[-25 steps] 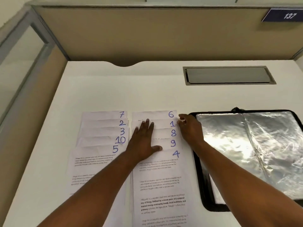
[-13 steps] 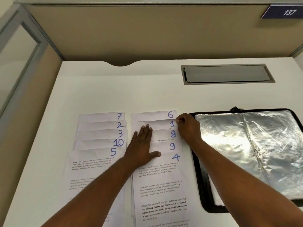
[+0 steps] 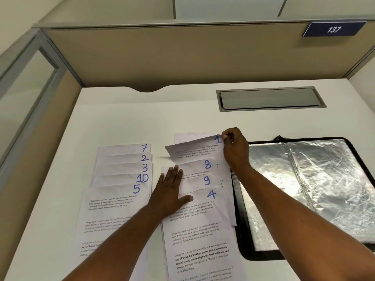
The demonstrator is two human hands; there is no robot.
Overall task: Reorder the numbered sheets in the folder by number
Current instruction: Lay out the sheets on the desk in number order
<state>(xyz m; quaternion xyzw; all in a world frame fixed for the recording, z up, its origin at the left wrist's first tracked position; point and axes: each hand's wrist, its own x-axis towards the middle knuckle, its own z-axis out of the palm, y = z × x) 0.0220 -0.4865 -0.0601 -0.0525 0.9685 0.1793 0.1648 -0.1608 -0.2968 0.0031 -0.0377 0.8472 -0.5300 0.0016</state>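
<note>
The right hand (image 3: 235, 151) pinches the top right corner of sheet 1 (image 3: 192, 152) between thumb and fingers, holding it raised just left of the open folder (image 3: 324, 179). The left hand (image 3: 170, 191), fingers straight and together, presses flat on the near column (image 3: 203, 240) (sheets 8, 9, 4), farther left of the folder and below sheet 1. The far column (image 3: 113, 203) (sheets 7, 2, 3, 10, 5) lies leftmost.

White numbered sheets (image 3: 113, 201) lie fanned in two columns, 7, 2, 3, 10, 5 beside 8, 9, 4, with sheet 1 (image 3: 194, 148) raised and curling, just left of the open black folder (image 3: 316, 179).
</note>
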